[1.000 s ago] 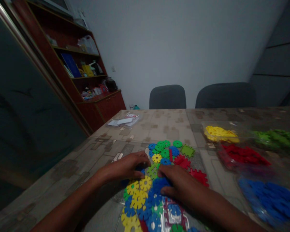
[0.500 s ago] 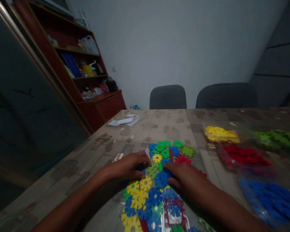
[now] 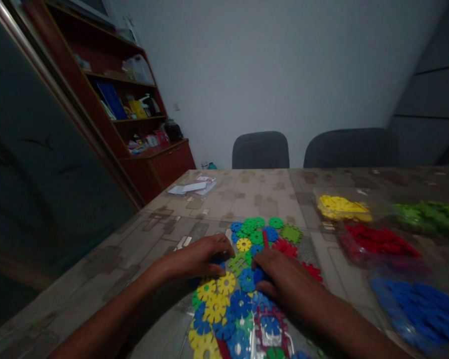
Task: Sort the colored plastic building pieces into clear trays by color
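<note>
Flat plastic gear-shaped pieces in blue, yellow, green and red lie joined and loose on the table in front of me. My left hand rests palm down at the left edge of the cluster, its fingers curled over a blue piece beside a green grid piece. My right hand lies on the middle of the cluster, fingers closed on a blue gear piece. Yellow gear pieces sit just below my left hand. Red pieces peek out right of my right hand.
Clear bags of sorted pieces lie at the right: yellow, green, red, blue. Papers in plastic lie at the far left of the patterned table. Two grey chairs stand behind; a wooden shelf is left.
My right hand slid up and left across the cluster, uncovering the blue pieces near me, and now grips a blue gear piece. My left hand has hardly moved.
</note>
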Tool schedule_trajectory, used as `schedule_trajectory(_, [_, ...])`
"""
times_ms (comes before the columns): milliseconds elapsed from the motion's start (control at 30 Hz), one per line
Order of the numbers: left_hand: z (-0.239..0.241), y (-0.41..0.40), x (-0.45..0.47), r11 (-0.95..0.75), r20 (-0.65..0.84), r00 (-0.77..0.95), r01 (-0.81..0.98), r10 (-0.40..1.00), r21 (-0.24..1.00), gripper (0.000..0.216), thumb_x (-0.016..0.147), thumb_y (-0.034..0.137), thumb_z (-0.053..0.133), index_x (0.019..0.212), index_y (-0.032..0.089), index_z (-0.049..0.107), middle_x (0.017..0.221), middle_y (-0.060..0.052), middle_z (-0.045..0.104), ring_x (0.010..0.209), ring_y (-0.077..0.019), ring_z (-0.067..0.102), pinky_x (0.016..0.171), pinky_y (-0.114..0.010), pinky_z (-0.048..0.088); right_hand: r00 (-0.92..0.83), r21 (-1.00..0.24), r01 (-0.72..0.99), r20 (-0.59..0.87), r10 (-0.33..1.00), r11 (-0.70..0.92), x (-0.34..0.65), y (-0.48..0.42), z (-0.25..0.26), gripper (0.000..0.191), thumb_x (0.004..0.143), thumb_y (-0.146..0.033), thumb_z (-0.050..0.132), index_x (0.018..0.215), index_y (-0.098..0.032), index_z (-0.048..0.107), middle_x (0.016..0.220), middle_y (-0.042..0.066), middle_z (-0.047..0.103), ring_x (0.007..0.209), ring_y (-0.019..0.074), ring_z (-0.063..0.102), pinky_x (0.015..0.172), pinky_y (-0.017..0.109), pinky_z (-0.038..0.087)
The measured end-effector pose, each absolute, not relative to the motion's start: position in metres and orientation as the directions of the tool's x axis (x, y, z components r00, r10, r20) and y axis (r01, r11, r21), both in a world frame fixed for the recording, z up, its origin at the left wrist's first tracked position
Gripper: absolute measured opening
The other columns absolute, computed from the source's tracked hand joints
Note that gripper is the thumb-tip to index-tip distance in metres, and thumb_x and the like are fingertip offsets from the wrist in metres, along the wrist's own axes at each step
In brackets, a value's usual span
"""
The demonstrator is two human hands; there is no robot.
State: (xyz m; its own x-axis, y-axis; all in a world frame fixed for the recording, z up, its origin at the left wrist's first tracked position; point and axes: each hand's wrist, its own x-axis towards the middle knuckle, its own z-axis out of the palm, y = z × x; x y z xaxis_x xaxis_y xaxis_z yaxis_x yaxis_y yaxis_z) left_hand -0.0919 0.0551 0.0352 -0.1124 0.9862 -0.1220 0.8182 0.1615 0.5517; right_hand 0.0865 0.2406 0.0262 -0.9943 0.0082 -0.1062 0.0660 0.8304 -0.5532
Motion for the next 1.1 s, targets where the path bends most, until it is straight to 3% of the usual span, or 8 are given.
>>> schedule_trajectory(300, [0.039,0.056,-0.090,0.183,-0.137,-0.128,0.814,0.982,0.552,0.024,0.086,0.025,0.070,0.109,0.020,0.063,0.111,-0.006,0.059,0.100,-0.0240,0.056,0.089,-0.034,0.046,-0.999,-0.625,-0.029,-0.015,-0.049,0.780,0.085,0.242,0.034,0.018,0.079,-0.004,0.071,0.089,-0.017,0.063,0.103,0.005,0.060,0.100,0.0203,0.053,0.081,0.029,0.039])
schedule_trajectory(400, [0.038,0.056,-0.090,0.179,-0.131,-0.127,0.813,0.983,0.554,0.024,0.086,0.025,0.070,0.108,0.021,0.063,0.111,-0.006,0.059,0.100,-0.0241,0.056,0.089,-0.033,0.046,-0.996,-0.663,-0.048,-0.029,-0.089,0.747,0.083,0.238,0.031,0.023,0.078,-0.004,0.073,0.095,-0.018,0.065,0.101,0.003,0.063,0.095,0.0178,0.057,0.083,0.028,0.041])
schedule_trajectory(533, [0.036,0.055,-0.092,0.168,-0.127,-0.117,0.820,0.985,0.547,0.025,0.087,0.026,0.069,0.110,0.021,0.062,0.112,-0.006,0.059,0.100,-0.0243,0.056,0.090,-0.035,0.046,-0.996,-0.672,-0.042,-0.030,-0.084,0.739,0.083,0.232,0.026,0.045,0.081,-0.007,0.071,0.122,-0.022,0.060,0.121,0.008,0.057,0.109,0.0226,0.055,0.094,0.034,0.041])
schedule_trajectory(600, [0.035,0.055,-0.092,0.170,-0.130,-0.117,0.819,0.985,0.548,0.025,0.087,0.026,0.069,0.111,0.021,0.062,0.113,-0.007,0.059,0.100,-0.0244,0.056,0.090,-0.035,0.046,-0.996,-0.670,-0.033,-0.043,-0.083,0.742,0.082,0.231,0.024,0.047,0.081,-0.009,0.071,0.125,-0.022,0.060,0.123,0.009,0.055,0.110,0.0243,0.055,0.093,0.037,0.042])
schedule_trajectory(1100, [0.035,0.055,-0.092,0.160,-0.117,-0.114,0.818,0.987,0.552,0.023,0.087,0.026,0.069,0.108,0.020,0.061,0.110,-0.006,0.058,0.098,-0.0233,0.055,0.087,-0.033,0.046,-0.999,-0.702,-0.041,0.020,-0.037,0.711,0.090,0.237,0.027,0.029,0.076,-0.002,0.071,0.093,-0.020,0.056,0.106,0.001,0.058,0.094,0.0165,0.055,0.078,0.027,0.039])
